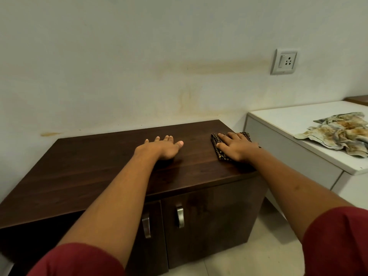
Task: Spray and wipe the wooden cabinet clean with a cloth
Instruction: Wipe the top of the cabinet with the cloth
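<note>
We are pressing our right hand [237,146], fingers [222,137] spread, flat on the checked cloth [217,145] atop the wooden cabinet [99,168]; our left hand [162,147] is resting flat, fingers spread.

1. The cabinet [83,168] is dark brown wood with a smooth, faintly glossy top.
2. Its door handles [180,217] are brushed metal.
3. The checked cloth [218,148] looks coarsely woven.
4. The white counter [294,116] is smooth and matt.
5. The stained rag [336,132] is crumpled fabric.

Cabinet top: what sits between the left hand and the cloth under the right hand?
Nothing. In the head view, only bare dark wood of the cabinet top separates the left hand from the checked cloth.
</note>
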